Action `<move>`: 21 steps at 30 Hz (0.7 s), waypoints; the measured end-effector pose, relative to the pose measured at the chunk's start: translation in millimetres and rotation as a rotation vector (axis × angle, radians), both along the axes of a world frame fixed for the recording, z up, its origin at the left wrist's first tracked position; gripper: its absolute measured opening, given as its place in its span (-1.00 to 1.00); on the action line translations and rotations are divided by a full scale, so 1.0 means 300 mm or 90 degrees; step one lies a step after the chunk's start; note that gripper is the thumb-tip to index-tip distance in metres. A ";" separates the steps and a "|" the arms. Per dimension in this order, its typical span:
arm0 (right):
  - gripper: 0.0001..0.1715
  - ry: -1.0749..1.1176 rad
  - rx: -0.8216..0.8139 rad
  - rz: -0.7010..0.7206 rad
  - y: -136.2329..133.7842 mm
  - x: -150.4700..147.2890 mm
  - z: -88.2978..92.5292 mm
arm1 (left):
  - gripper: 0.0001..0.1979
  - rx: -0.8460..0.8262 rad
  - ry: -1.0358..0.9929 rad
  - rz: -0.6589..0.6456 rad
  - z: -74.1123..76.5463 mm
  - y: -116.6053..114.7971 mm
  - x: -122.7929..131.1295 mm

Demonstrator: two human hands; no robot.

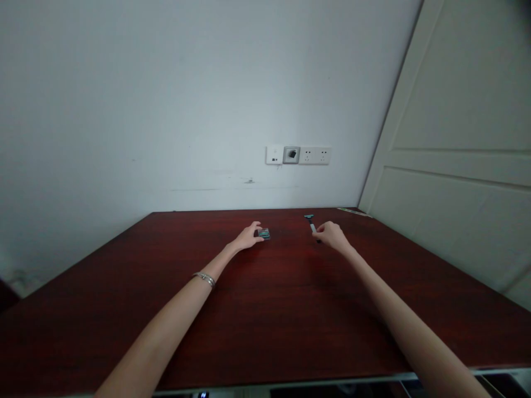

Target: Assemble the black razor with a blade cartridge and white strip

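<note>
My right hand pinches the handle of a razor between thumb and fingers. The razor's handle is pale with dark ends, and its teal and black head points away from me toward the wall. Farther left, my left hand has its thumb and fingers around the left side of a small clear case with teal contents. What is inside the case is too small to make out for certain. The case and the razor are apart, both over the far middle part of the table.
The dark red wooden table reaches back to a pale wall. Wall sockets sit above its far edge, one with a black plug. A white panelled door stands along the right, and a thin pale strip lies at the far right corner.
</note>
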State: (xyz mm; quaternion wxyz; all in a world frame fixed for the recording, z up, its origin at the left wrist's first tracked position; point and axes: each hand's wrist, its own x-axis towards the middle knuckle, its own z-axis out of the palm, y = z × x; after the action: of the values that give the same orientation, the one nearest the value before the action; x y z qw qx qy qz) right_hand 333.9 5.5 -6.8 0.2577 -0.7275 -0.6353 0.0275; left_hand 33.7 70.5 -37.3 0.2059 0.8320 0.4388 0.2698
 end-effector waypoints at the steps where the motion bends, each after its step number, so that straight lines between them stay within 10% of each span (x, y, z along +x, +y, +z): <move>1: -0.79 -0.006 -0.006 0.017 0.000 -0.046 0.003 | -0.41 0.001 0.004 -0.004 0.006 -0.007 -0.027; 10: -0.83 -0.020 -0.138 0.133 0.003 -0.373 -0.018 | -0.44 -0.013 0.062 -0.038 -0.004 -0.091 -0.168; 21: -0.81 0.040 -0.198 0.184 0.033 -0.484 -0.053 | -0.43 -0.024 0.027 -0.037 -0.022 -0.089 -0.217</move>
State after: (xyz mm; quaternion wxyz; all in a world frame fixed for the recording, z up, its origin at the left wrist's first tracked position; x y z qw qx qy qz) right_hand 188.7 15.3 -22.5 0.1556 -0.6589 -0.7124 0.1847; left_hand -31.4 44.0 -43.7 0.2197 0.8462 0.4235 0.2376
